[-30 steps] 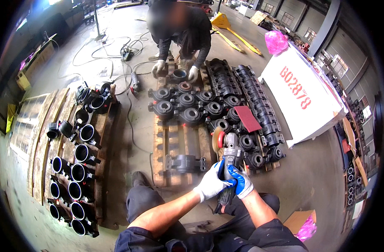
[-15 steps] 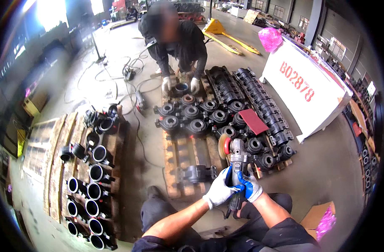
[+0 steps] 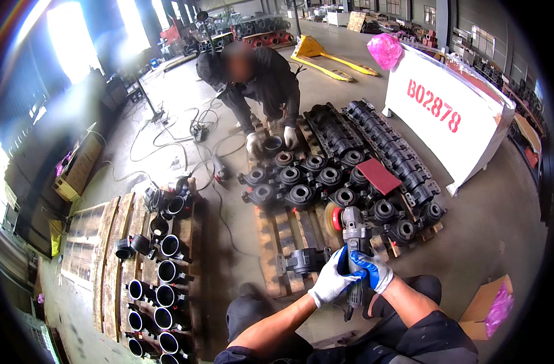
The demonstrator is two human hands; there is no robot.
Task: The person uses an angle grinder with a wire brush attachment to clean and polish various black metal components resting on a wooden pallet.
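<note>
Left hand (image 3: 334, 280) and right hand (image 3: 374, 271), both in white gloves with blue palms, clamped on one grey grinder (image 3: 358, 242), one on each side of its body. Grinder head points away from the hands; red disc (image 3: 334, 217) on its left side, edge blurred, can't tell if it touches anything. Just left of the left hand: a black clamp-shaped casting (image 3: 304, 261) on a wooden pallet (image 3: 284, 233). Right of the right hand, lower: open carton (image 3: 476, 312) with pink plastic (image 3: 500, 312). Ahead of both hands: black ring castings (image 3: 291, 182) packed close, red pad (image 3: 380, 176) lying on some. Well left of the left hand: second pallet (image 3: 110, 267) with black cylinders (image 3: 169, 271). Farther ahead: co-worker (image 3: 261, 85) crouching, gloved hands either side of a round part (image 3: 272, 144). Ahead-right: white crate (image 3: 431, 106). Beyond: yellow pallet truck (image 3: 313, 48).
</note>
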